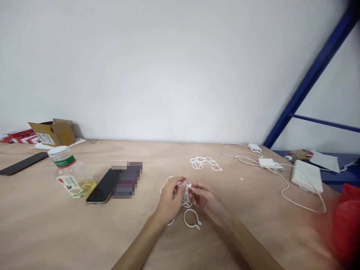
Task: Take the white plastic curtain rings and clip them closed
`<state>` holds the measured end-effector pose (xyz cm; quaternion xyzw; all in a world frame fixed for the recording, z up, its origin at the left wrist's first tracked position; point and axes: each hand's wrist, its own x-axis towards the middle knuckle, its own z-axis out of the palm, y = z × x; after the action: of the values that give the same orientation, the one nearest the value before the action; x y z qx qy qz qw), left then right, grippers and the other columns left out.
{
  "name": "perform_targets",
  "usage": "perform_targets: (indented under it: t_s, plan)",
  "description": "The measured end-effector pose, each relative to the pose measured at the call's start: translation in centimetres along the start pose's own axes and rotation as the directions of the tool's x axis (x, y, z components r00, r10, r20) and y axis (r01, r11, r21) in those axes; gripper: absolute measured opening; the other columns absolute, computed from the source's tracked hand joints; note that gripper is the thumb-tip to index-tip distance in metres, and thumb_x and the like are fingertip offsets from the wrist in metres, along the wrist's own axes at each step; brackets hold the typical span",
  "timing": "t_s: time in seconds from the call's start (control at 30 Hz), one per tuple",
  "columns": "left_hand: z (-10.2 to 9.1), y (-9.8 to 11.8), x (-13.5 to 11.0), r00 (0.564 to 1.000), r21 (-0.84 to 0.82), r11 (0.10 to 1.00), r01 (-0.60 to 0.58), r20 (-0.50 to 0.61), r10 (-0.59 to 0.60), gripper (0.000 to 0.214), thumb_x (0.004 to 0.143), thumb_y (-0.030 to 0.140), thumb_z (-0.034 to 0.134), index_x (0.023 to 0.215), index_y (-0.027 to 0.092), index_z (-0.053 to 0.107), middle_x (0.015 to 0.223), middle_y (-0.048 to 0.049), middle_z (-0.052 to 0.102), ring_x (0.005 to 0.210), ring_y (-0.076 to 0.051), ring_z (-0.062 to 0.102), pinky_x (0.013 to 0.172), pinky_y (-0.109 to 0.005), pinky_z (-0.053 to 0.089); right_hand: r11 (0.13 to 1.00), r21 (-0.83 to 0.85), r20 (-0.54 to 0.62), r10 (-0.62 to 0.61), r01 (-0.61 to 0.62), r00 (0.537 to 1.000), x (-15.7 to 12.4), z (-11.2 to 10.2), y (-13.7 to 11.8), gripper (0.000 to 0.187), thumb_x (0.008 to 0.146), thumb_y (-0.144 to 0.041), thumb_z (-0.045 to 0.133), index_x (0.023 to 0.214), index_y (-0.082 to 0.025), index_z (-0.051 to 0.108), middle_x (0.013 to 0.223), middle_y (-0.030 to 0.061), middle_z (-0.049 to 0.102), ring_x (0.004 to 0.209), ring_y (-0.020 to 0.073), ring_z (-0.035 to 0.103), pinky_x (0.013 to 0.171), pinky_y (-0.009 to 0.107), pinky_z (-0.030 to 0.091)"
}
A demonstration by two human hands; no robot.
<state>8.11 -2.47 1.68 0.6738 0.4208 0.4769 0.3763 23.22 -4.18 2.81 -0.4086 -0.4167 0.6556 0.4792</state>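
Head view: my right hand [207, 195] pinches a ring [189, 185] at twelve o'clock, fingers nearly closed; my left hand [171, 195] curls beside it, its hold unclear. I judge I'm fastening or freeing it; next calls for a steady pinch.

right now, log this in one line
left hand: at small white piece | right hand: pinching it | white rings: between hands, more beyond

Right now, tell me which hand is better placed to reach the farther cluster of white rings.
Probably the right hand: the farther cluster of white rings lies more toward its side. The left hand would likely have to reach across. Both hands are together at the nearer rings, though.
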Motion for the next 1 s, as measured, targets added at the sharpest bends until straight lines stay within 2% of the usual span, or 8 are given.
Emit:
perform_targets:
  t_s: [0.1, 0.27, 0.47, 0.67, 0.8, 0.87, 0.93, 1.0]
  plan:
    - [0.3, 0.6, -0.2, 0.984, -0.162, 0.98, 0.113, 0.152, -0.088, 0.034, 0.089, 0.046, 0.044, 0.081, 0.017, 0.06, 0.069, -0.0021, 0.062, 0.066, -0.015, 0.057, 0.064, -0.027, 0.043, 0.995, 0.071, 0.073, 0.063, -0.068, 0.995, -0.4, 0.5, 0.0, 0.023, 0.07, -0.036, 0.07, 0.069, -0.016, 0.058, 0.061, -0.0031, 0.051, 0.05, 0.0066, 0.04, 0.047, 0.02, 0.029]
    - [-0.3, 1.3, 0.2, 0.934, -0.338, 0.902, 0.268, 0.319, -0.158, 0.044, 0.075, 0.057, 0.059, 0.06, 0.017, 0.049, 0.057, 0.003, 0.047, 0.055, -0.01, 0.042, 0.056, -0.024, 0.033, 0.986, 0.083, 0.154, 0.129, -0.143, 0.98, -1.0, 0.0, -0.6, 0.025, 0.072, -0.038, 0.07, 0.068, -0.017, 0.055, 0.058, -0.0064, 0.039, 0.045, 0.0049, 0.025, 0.041, 0.02, 0.015]
    - [-0.3, 2.3, -0.3, 0.878, -0.646, 0.616, 0.451, 0.443, -0.179, 0.039, 0.066, 0.045, 0.074, 0.057, 0.016, 0.049, 0.058, 0.002, 0.045, 0.056, -0.009, 0.04, 0.058, -0.023, 0.034, 0.973, 0.229, 0.231, -0.023, -0.031, 0.973, -1.5, 0.8, -0.4, 0.028, 0.07, -0.037, 0.074, 0.06, -0.018, 0.056, 0.052, -0.0061, 0.03, 0.052, 0.009, 0.027, 0.051, 0.023, 0.029]
    - [-0.1, 2.7, -0.6, 0.914, -0.782, 0.485, 0.392, 0.392, -0.108, 0.039, 0.066, 0.043, 0.074, 0.058, 0.018, 0.046, 0.057, 0.0031, 0.042, 0.06, -0.012, 0.046, 0.069, -0.03, 0.042, 0.904, 0.425, 0.175, -0.132, 0.046, 0.976, -1.7, 1.1, -0.3, 0.023, 0.068, -0.035, 0.075, 0.063, -0.02, 0.058, 0.058, -0.0044, 0.035, 0.06, 0.0118, 0.039, 0.064, 0.027, 0.038]
    - [-0.1, 2.3, -0.3, 0.927, -0.675, 0.645, 0.358, 0.343, -0.156, 0.039, 0.071, 0.049, 0.068, 0.06, 0.017, 0.05, 0.061, 0.0005, 0.049, 0.063, -0.014, 0.05, 0.067, -0.03, 0.042, 0.969, 0.221, 0.144, -0.145, 0.111, 0.979, -1.1, 0.8, -0.2, 0.026, 0.076, -0.042, 0.065, 0.067, -0.019, 0.059, 0.065, -0.0003, 0.05, 0.065, 0.0143, 0.049, 0.067, 0.029, 0.04]
    - [-0.2, 1.6, -0.1, 0.952, -0.52, 0.806, 0.283, 0.257, -0.168, 0.037, 0.074, 0.051, 0.065, 0.064, 0.016, 0.055, 0.064, -0.0004, 0.053, 0.062, -0.014, 0.05, 0.062, -0.028, 0.04, 0.983, -0.03, 0.006, -0.178, 0.179, 0.984, -0.2, -0.2, 0.1, 0.026, 0.08, -0.043, 0.059, 0.073, -0.018, 0.061, 0.073, 0.0027, 0.058, 0.068, 0.0159, 0.052, 0.066, 0.029, 0.041]
    - [-0.6, 0.9, 0.2, 0.981, -0.245, 0.957, 0.153, 0.153, -0.118, 0.034, 0.079, 0.049, 0.06, 0.067, 0.017, 0.06, 0.066, -0.0019, 0.055, 0.064, -0.016, 0.051, 0.064, -0.029, 0.04, 0.907, -0.37, -0.221, -0.298, 0.203, 0.929, 0.9, -2.1, 0.2, 0.022, 0.08, -0.039, 0.056, 0.084, -0.018, 0.064, 0.086, 0.0057, 0.063, 0.077, 0.0188, 0.056, 0.072, 0.031, 0.043]
    - [-1.0, 0.2, 0.3, 0.998, 0.08, 0.997, -0.023, 0.053, 0.019, 0.026, 0.082, 0.042, 0.057, 0.073, 0.019, 0.065, 0.078, -0.0055, 0.061, 0.078, -0.021, 0.055, 0.075, -0.034, 0.042, 0.697, -0.708, -0.319, -0.455, 0.11, 0.832, 1.9, -4.5, 0.1, 0.024, 0.082, -0.031, 0.049, 0.094, -0.016, 0.064, 0.1, 0.0095, 0.064, 0.089, 0.0211, 0.058, 0.081, 0.033, 0.043]
